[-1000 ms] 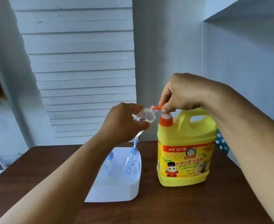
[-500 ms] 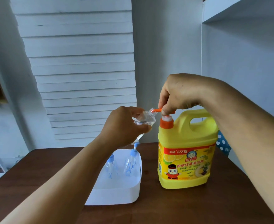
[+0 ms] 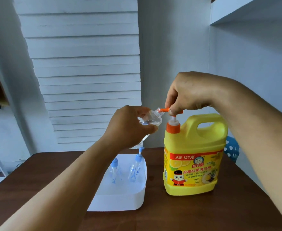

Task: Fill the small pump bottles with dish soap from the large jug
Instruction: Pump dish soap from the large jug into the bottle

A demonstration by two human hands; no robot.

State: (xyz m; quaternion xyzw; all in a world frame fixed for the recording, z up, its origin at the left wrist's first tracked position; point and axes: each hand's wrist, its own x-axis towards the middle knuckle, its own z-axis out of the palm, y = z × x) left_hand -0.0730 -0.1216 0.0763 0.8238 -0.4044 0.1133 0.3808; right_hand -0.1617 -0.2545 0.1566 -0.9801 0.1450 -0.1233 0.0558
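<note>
- Left hand [image 3: 128, 127] grips a tilted clear bottle [image 3: 151, 118] holding a little clear liquid.
- Right hand [image 3: 192, 94] pinches the orange pump [image 3: 173, 120] of the yellow jug [image 3: 193, 154], labelled "127".
- White tray [image 3: 128, 197]: two blue-capped pump bottles [image 3: 136, 167].

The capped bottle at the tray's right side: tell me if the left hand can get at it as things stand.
Probably not yet: the left hand grips the clear bottle at the jug's spout. The capped bottle stands unobstructed in the tray below that hand.

Left hand [image 3: 128, 125] tilting clear bottle [image 3: 151, 118] at jug [image 3: 193, 154] pump [image 3: 173, 114], right hand [image 3: 188, 92] on pump
</note>
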